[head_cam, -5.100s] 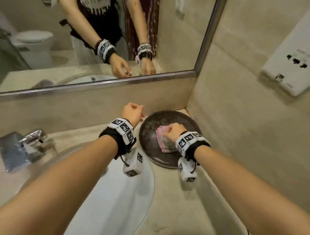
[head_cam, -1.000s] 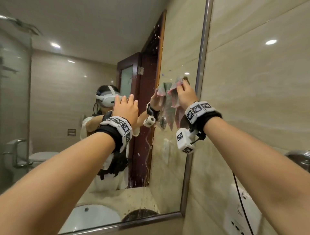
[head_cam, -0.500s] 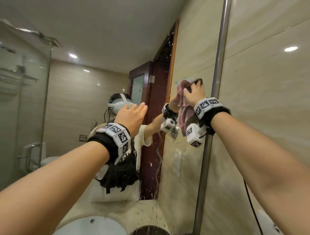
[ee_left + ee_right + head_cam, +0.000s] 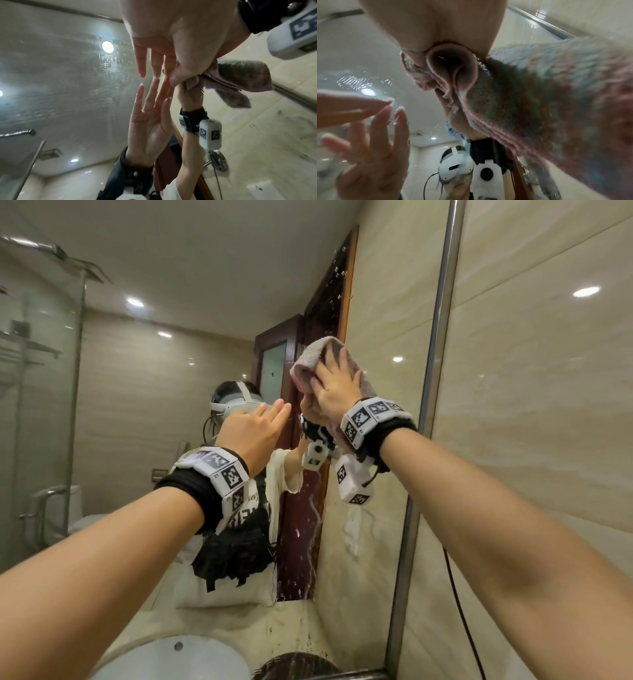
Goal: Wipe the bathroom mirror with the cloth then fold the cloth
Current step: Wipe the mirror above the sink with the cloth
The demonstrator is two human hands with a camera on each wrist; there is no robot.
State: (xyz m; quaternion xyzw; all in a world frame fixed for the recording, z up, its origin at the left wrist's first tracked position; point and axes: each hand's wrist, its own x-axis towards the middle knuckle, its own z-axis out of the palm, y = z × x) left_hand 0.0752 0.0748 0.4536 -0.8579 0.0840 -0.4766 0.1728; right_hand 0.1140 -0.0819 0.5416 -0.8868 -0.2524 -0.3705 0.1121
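The mirror fills the left and middle of the head view, and its glass is wet with drops and streaks. My right hand presses the pink-and-grey cloth flat on the glass, high up and left of the metal mirror frame. Its fingers are spread over the cloth. In the right wrist view its thumb pinches a fold of the cloth against the palm. My left hand is held up beside it, empty, with straight fingers at or almost on the glass.
A tiled wall meets the mirror frame on the right, and a black cable hangs down it. The white basin and a dark round tray show at the bottom of the mirror. The glass also reflects a shower screen.
My right hand has slid the cloth left, off the mirror frame and onto the glass. Its fingers have spread flat over it. My left hand has reached closer to the glass.
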